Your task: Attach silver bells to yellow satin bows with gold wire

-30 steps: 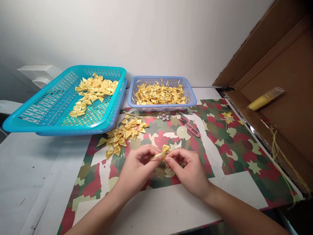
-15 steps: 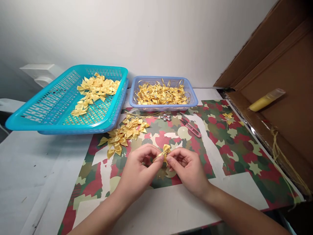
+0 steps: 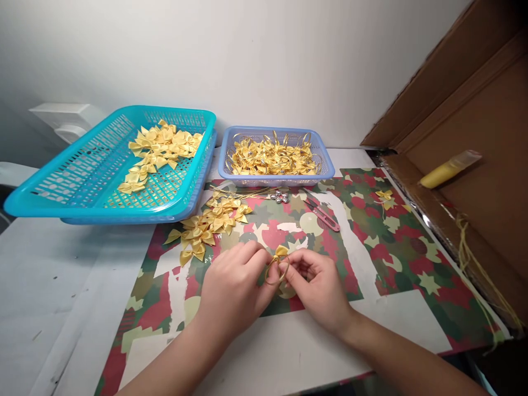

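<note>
Between my two hands is a yellow ribbon bow (image 3: 281,251) with a loop of gold cord (image 3: 268,276) on it. My left hand (image 3: 237,286) is closed, thumb and fingers pinching the bow and cord from the left. From the right, my right hand (image 3: 319,283) pinches the same bow with thumb and forefinger. Fingertips partly cover the bow's middle. Loose yellow bows (image 3: 214,223) lie in a pile beyond my left hand. Farther back are gold cord lengths (image 3: 237,193), a cluster of silver beads (image 3: 280,197) and pink-handled thread snips (image 3: 324,215).
A turquoise basket (image 3: 103,212) of yellow bows stands at left, stacked on a blue one. A smaller blue basket (image 3: 276,179) at the back holds bows with gold loops. At right, a cardboard wall (image 3: 474,121) has a yellow-filled tube (image 3: 449,169) and hanging yellow threads (image 3: 464,247).
The gold cord loop has turned from lying slanted along my left fingers to hanging round below the bow. My left hand has rolled so its back faces up more.
</note>
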`<state>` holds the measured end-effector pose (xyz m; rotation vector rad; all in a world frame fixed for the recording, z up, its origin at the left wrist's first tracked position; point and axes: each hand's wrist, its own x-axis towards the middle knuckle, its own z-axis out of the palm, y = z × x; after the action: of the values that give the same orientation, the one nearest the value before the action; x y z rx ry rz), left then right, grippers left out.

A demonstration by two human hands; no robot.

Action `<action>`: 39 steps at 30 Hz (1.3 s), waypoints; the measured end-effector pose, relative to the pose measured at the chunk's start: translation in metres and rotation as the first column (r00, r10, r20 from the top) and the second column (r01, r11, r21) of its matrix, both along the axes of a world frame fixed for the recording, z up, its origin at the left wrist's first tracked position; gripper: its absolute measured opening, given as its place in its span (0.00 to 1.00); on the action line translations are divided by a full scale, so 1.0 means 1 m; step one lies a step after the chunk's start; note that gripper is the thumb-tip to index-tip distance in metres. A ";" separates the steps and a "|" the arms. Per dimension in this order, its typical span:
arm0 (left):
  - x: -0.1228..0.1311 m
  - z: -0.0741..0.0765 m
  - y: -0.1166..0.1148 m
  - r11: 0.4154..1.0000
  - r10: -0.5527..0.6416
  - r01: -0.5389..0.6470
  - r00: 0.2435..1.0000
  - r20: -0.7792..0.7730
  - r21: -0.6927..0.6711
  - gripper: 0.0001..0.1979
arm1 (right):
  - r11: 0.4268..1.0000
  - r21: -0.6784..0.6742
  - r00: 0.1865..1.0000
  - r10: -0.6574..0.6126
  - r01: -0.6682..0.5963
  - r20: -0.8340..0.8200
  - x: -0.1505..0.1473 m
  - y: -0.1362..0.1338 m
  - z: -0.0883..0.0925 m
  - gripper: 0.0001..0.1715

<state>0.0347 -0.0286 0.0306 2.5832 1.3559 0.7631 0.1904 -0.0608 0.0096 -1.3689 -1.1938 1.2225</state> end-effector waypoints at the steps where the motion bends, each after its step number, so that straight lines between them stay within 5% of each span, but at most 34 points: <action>1: 0.000 0.000 0.000 0.999 0.001 0.002 0.999 -0.040 0.053 0.11 | 1.000 -0.003 1.000 -0.002 0.002 0.004 0.000 0.000 0.000 0.08; 9: -0.002 0.001 0.003 0.961 -0.022 0.048 0.995 -0.096 0.273 0.09 | 0.999 -0.040 1.000 -0.017 0.016 -0.018 0.000 0.002 -0.001 0.10; 24: -0.002 -0.008 0.006 0.978 -0.055 0.040 0.996 0.066 0.204 0.05 | 0.990 -0.143 0.989 -0.017 -0.004 -0.146 0.002 0.003 0.002 0.07; 30: -0.001 -0.007 0.007 0.973 -0.028 0.093 0.955 0.295 -0.209 0.04 | 0.983 -0.179 0.980 0.004 -0.040 -0.197 0.004 0.005 0.003 0.11; 34: -0.001 -0.004 0.008 0.837 0.097 0.142 0.912 0.398 -0.528 0.08 | 0.984 -0.170 0.980 0.016 -0.051 -0.198 0.006 0.007 0.002 0.12; 39: 0.002 -0.002 0.009 0.669 0.256 0.213 0.834 0.489 -0.712 0.10 | 0.980 -0.193 0.977 0.006 -0.048 -0.211 0.006 0.007 0.002 0.13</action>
<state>0.0363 -0.0198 0.0291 1.5224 1.1568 0.6775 0.1966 -0.0533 0.0116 -1.3304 -0.9662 1.4978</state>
